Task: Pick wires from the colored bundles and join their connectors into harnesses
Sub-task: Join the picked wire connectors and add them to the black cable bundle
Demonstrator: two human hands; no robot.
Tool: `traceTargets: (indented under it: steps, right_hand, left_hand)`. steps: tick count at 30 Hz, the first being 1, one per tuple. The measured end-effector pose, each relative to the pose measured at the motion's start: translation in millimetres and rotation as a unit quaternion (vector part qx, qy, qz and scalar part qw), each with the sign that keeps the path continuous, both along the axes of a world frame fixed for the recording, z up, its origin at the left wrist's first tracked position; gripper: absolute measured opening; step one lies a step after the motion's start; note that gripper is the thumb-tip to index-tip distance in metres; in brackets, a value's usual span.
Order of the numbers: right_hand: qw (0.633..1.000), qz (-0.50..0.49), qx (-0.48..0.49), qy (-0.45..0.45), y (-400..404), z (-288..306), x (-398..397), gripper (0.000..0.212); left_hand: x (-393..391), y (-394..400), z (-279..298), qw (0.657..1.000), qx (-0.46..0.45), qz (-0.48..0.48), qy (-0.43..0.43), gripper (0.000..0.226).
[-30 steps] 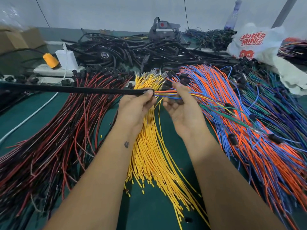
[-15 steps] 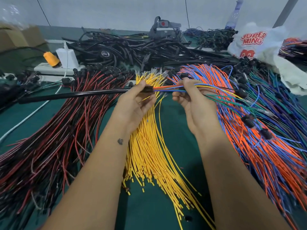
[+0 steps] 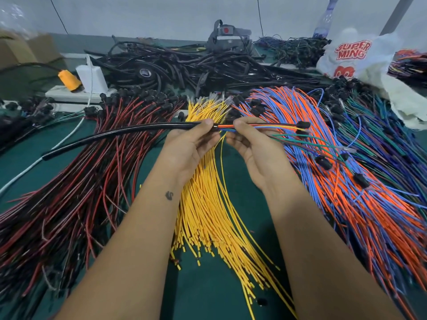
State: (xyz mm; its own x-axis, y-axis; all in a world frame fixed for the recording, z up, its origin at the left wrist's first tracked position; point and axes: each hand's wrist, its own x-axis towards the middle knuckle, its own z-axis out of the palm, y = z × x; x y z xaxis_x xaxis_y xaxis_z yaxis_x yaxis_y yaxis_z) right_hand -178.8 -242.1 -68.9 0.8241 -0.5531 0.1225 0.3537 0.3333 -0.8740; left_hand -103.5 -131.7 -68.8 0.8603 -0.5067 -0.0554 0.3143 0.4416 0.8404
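Note:
My left hand pinches the right end of a long black sleeve tube that arcs left and down over the red-and-black bundle. My right hand pinches a small group of coloured wires where they come out of the tube's mouth. Those wires run right to black connectors, and a green one droops lower. Below both hands lies the yellow bundle. To the right spreads the orange-and-blue bundle.
A green mat covers the table. Black cable piles lie at the back, with a white power strip, a charger and an orange plug at back left. A white plastic bag sits at back right, and green-and-purple wires lie far right.
The black tube has slid to the right and its left end now lies free on the red-and-black wires. More coloured wire shows to the right of my right hand. Both hands rose slightly.

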Motion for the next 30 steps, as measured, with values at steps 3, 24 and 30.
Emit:
traceTargets:
  steps: [3, 24, 30]
  right_hand:
    - [0.998, -0.008, 0.047, 0.030, -2.2, 0.2, -1.0, 0.018]
    - [0.995, -0.021, 0.037, -0.092, -8.8, -0.5, -3.4, 0.011]
    - [0.996, 0.011, -0.004, -0.083, -3.2, -1.4, -4.0, 0.014]
  left_hand:
    - [-1.2, -1.3, -0.5, 1.000, 0.010, 0.023, -0.014, 0.006]
    - [2.1, 0.1, 3.3, 0.998, -0.022, 0.028, 0.052, 0.008]
    - [1.3, 1.7, 2.8, 1.000, 0.009, -0.006, 0.021, 0.015]
